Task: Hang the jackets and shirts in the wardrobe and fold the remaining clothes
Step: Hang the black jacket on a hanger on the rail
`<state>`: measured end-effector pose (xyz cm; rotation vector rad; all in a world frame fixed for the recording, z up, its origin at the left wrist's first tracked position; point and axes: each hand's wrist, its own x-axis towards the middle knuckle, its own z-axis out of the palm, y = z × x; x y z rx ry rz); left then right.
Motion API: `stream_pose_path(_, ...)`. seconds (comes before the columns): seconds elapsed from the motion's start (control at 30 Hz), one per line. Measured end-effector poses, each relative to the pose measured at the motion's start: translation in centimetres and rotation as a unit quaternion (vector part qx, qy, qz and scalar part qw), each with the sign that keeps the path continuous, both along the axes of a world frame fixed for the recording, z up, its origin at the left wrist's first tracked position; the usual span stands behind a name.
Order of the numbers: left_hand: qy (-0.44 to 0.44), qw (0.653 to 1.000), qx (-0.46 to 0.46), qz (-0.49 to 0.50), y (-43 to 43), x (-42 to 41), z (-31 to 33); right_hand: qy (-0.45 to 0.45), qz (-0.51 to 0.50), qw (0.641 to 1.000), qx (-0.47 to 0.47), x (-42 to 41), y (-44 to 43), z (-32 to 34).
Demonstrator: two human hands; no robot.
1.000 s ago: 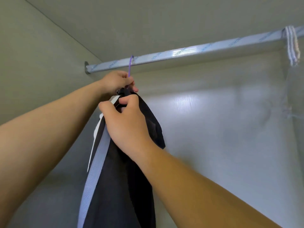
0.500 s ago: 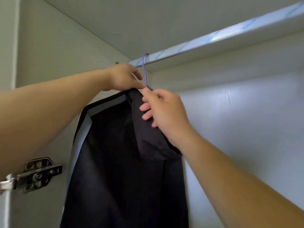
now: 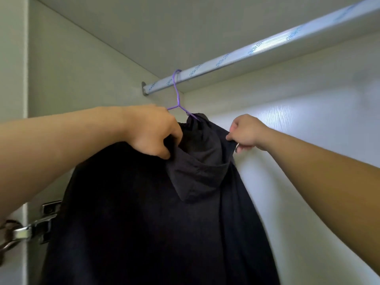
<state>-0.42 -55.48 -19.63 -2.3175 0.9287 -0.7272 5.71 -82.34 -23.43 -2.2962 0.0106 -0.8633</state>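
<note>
- Step in hand, as I read it: hanging the dark jacket (image 3: 154, 212) in the wardrobe (image 3: 82, 64). The purple hanger (image 3: 177, 93) is hooked over the rail (image 3: 246, 52), close to the rail's left end bracket.
- The jacket hangs straight below that end of the rail. Its hood (image 3: 197, 167) droops down the side facing me.
- Left hand (image 3: 152, 132), below the rail and left of the hanger's neck: fingers curled round a bunch of jacket cloth at the shoulder, beside the hood.
- Right hand (image 3: 244, 132), below the rail and right of the hanger: thumb and fingers pinch the cloth edge at the other shoulder. Something small and pale shows under the fingers; I cannot tell what.
- My judgement: the cloth is being squared on the hanger. The next move calls for tugging both shoulders even, then letting go with both hands without jolting the hook off the rail.
- Hidden: the hanger's arms are inside the jacket, so I cannot tell whether both shoulders are seated.
- Cut off: the jacket's hem and sleeves run out at the bottom of view, and the rail's right end leaves the frame.
- A metal door hinge (image 3: 35, 227) shows well below the rail's left end, partly behind the jacket. The right forearm is blurred.
- No other clothes in view; I cannot say how many remain to hang or fold.
</note>
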Motion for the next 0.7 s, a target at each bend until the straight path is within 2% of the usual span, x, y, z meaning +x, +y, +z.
stream_pose_path(0.07,0.04,0.998,-0.045,-0.015,0.7,0.3,0.4,0.015,-0.017,1.0,0.005,-0.1,-0.5,0.5)
stream_pose_path(0.17,0.012,0.994,-0.07,-0.078,1.5,1.1,0.0,0.027,-0.026,0.999,0.031,0.1,-1.3,0.7)
stream_pose_path(0.23,-0.091,0.979,-0.039,-0.176,1.7,1.6,-1.3,0.013,-0.001,0.998,0.067,0.2,-1.6,0.6)
stream_pose_path(0.33,-0.282,0.911,0.058,-0.294,0.9,2.1,-3.4,-0.01,0.041,0.997,0.059,0.5,-1.7,0.5)
stream_pose_path(0.4,-0.322,0.881,0.081,-0.337,0.3,2.1,-4.1,-0.002,0.047,0.999,0.021,0.3,-1.7,0.4)
stream_pose_path(0.47,-0.296,0.884,0.096,-0.349,-0.4,1.8,-4.6,0.025,0.048,0.998,-0.02,0.0,-1.8,0.2)
stream_pose_path(0.5,-0.267,0.898,0.109,-0.332,-0.8,1.5,-4.7,0.043,0.048,0.997,-0.038,-0.2,-1.9,0.2)
stream_pose_path(0.57,-0.176,0.951,0.107,-0.231,-1.7,0.6,-4.5,0.085,0.044,0.994,-0.06,-0.6,-2.1,0.3)
stream_pose_path(0.63,-0.085,0.987,0.045,-0.129,-2.6,-0.1,-3.4,0.13,0.02,0.988,-0.083,-0.9,-2.2,0.7)
stream_pose_path(0.67,-0.044,0.992,-0.006,-0.12,-2.8,-0.5,-2.7,0.148,0.004,0.985,-0.091,-1.0,-2.1,1.0)
stream_pose_path(0.7,-0.019,0.986,-0.054,-0.153,-3.0,-0.9,-1.9,0.159,-0.012,0.983,-0.093,-1.0,-2.0,1.4)
